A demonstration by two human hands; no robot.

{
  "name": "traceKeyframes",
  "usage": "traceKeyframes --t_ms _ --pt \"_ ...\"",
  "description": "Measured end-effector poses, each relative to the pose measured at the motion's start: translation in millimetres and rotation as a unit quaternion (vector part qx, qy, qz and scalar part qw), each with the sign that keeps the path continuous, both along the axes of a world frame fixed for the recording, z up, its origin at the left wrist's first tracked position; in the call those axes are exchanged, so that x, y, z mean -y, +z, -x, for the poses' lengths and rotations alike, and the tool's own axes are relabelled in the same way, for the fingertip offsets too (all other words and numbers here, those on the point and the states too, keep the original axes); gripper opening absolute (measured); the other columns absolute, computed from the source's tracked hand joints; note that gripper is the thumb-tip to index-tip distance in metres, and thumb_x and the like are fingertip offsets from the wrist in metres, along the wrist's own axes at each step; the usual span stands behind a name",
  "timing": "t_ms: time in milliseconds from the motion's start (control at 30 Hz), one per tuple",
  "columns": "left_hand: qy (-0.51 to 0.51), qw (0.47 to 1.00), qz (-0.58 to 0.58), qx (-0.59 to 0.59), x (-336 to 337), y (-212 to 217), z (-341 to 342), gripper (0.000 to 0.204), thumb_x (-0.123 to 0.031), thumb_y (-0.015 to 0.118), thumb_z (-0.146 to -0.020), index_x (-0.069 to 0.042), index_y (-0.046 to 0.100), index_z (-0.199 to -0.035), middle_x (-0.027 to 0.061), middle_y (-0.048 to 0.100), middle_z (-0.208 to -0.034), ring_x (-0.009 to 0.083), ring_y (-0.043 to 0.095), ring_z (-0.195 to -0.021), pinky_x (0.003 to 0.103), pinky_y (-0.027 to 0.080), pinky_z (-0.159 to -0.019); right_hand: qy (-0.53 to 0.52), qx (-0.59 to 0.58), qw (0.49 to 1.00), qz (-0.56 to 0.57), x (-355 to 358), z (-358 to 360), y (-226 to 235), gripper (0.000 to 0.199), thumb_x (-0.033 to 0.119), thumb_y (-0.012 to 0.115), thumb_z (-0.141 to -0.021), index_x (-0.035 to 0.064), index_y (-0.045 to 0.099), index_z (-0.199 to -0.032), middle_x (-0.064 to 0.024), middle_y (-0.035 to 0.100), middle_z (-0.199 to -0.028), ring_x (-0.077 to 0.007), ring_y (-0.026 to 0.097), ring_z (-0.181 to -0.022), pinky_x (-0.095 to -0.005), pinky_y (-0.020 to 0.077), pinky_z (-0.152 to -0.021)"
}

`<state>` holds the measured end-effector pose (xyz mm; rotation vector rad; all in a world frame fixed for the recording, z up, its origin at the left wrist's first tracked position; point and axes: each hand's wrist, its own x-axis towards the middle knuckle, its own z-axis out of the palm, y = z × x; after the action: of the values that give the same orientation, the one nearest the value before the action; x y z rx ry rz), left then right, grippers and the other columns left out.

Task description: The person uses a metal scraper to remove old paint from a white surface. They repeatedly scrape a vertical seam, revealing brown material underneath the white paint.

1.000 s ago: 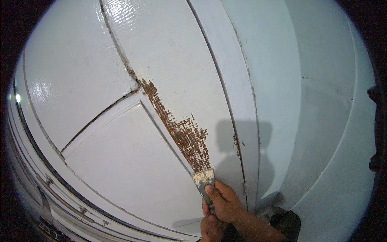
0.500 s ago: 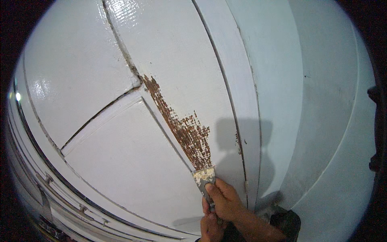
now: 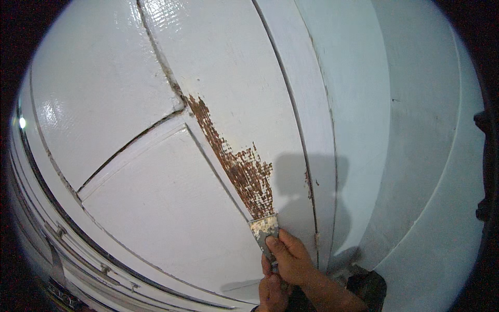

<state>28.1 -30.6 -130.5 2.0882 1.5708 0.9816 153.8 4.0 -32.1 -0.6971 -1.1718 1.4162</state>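
A paint scraper [image 3: 265, 229] with cream paint flakes on its flat metal blade rests against a white-painted wooden door [image 3: 156, 208]. Its blade edge meets the lower end of a brown patch of bared wood [image 3: 241, 174], which is ragged and speckled with white paint. My right hand [image 3: 293, 256] is closed around the scraper near the blade, thumb along its face. Just below, my left hand [image 3: 273, 294] is wrapped round the lower end of the handle, which is mostly hidden by the fingers.
Dark grooves frame the door's panels. A pale wall [image 3: 421, 130] curves along the right side. A black object [image 3: 366, 288] stands beside my right forearm. At lower left run metal rails [image 3: 93, 265]. A shadow falls on the door right of the bared wood.
The view has shifted very slightly, so the door sits a little further right. Both hands keep their hold, and the scraper stays at nearly the same spot on the door.
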Motion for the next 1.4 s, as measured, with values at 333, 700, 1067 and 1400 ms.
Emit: traceKeyframes --t_ms 333,700,1067,1400 --pt "-0.032 0.996 -0.054 0.071 0 -8 -1 0.026 -0.016 0.079 -0.076 0.002 0.069 -0.092 0.0201 0.071 -0.081 0.0422 0.069 -0.078 0.048 0.052 -0.065 -0.003 -0.014 1.000 -0.016 -1 1 -2 0.025 0.027 0.042 -0.109 0.0038 0.052 -0.105 -0.0050 0.058 -0.064 -0.0128 0.056 -0.053 -0.0311 0.0470 -0.051" --pt "-0.037 0.998 -0.054 0.016 0 4 -4 0.024 -0.013 0.077 -0.073 0.001 0.068 -0.090 0.0210 0.070 -0.079 0.0433 0.068 -0.077 0.049 0.053 -0.066 -0.021 0.019 1.000 0.002 2 -1 5 0.026 0.027 0.042 -0.109 0.0049 0.051 -0.099 -0.0049 0.058 -0.064 -0.0131 0.057 -0.053 -0.0312 0.0476 -0.051" --pt "-0.022 0.997 -0.063 0.034 -4 5 -1 0.025 -0.016 0.078 -0.075 0.002 0.068 -0.089 0.0206 0.069 -0.077 0.0442 0.068 -0.076 0.050 0.050 -0.062 -0.016 0.005 1.000 -0.010 -2 1 8 0.025 0.025 0.042 -0.109 0.0049 0.051 -0.097 -0.0052 0.058 -0.064 -0.0136 0.057 -0.053 -0.0319 0.0478 -0.051" --pt "-0.036 0.999 -0.022 0.002 -4 6 5 0.028 -0.018 0.079 -0.075 0.000 0.065 -0.092 0.0208 0.068 -0.075 0.0457 0.066 -0.073 0.051 0.050 -0.062 -0.018 0.023 0.999 0.023 1 3 13 0.026 0.026 0.040 -0.110 0.0041 0.051 -0.102 -0.0050 0.058 -0.063 -0.0138 0.057 -0.054 -0.0317 0.0482 -0.051"
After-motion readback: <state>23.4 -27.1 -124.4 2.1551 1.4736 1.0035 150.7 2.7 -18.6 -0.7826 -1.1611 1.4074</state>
